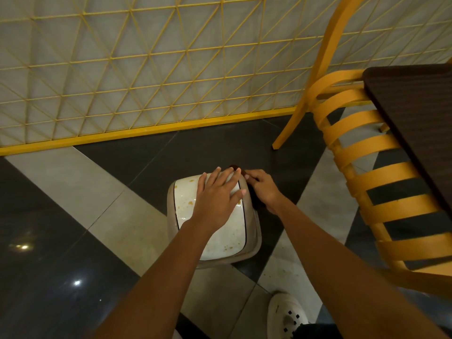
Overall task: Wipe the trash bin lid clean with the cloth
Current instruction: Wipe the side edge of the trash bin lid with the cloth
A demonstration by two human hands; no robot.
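A small trash bin stands on the floor, its white lid point(190, 206) framed by a beige rim and spotted with brown stains. My left hand point(217, 194) lies flat on the far half of the lid, fingers spread. At the bin's far right edge, my right hand point(263, 189) is closed on a dark brown cloth point(255, 203); only small parts of the cloth show, at the fingertips and under the palm.
A yellow slatted chair point(371, 172) and a dark table point(420, 123) stand close on the right. Behind the bin runs a yellow wire-grid partition point(146, 81). The floor has dark and grey tiles. My white shoe point(285, 314) is near the bottom.
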